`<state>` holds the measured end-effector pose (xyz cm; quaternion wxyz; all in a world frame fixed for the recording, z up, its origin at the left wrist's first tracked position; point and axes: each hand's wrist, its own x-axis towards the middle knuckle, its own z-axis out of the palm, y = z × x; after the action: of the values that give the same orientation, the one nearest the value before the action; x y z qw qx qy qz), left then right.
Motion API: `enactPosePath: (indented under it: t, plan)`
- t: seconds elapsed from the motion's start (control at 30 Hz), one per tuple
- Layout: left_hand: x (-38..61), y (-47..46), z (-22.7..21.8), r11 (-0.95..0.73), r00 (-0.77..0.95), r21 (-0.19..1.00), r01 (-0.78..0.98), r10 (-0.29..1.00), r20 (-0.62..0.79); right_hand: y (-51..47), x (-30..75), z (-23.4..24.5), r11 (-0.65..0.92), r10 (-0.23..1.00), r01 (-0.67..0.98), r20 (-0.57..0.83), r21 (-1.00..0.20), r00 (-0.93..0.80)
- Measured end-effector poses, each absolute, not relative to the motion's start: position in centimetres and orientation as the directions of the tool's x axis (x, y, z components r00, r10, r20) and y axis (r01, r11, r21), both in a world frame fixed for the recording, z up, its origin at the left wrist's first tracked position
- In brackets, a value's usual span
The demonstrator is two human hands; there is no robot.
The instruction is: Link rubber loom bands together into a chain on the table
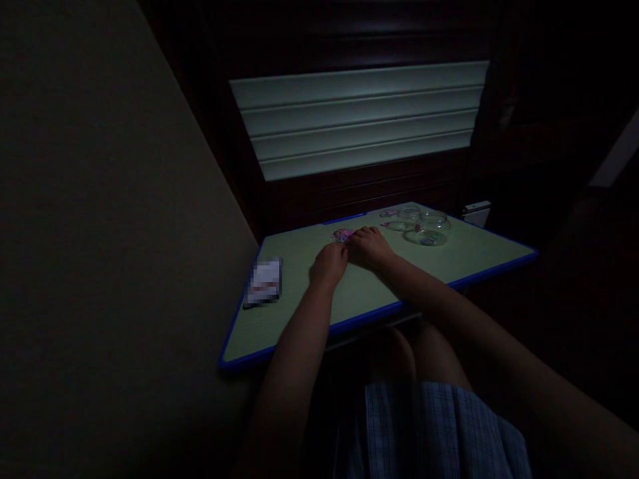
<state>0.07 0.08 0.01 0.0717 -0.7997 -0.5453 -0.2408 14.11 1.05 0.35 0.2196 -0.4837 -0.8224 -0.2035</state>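
A small pale green table with a blue rim (439, 283) stands over my knees in a dim room. Both my hands rest on it side by side near its far edge. My left hand (329, 261) is curled, fingers closed. My right hand (369, 246) is also curled, its fingertips at a small pile of pink and coloured bits (342, 234). What the fingers pinch is too small and dark to make out. To the right of my hands stand two small round glass bowls (433, 228), the nearer one with coloured bits inside.
A phone-like flat object (264, 283) lies at the table's left side. A wall runs along the left. Behind the table is dark wood panelling with a lit slatted blind (359, 120). A small white object (476, 213) sits beyond the table's far right corner.
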Motion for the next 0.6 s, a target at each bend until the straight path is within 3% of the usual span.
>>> enactPosePath:
  t: [0.6]
  plan:
    - [0.27,-0.42,0.41,-0.343,0.250,0.170,0.924,0.876,0.412,1.72,13.98,0.36,0.434,0.710,0.887,0.547,0.156,-0.443]
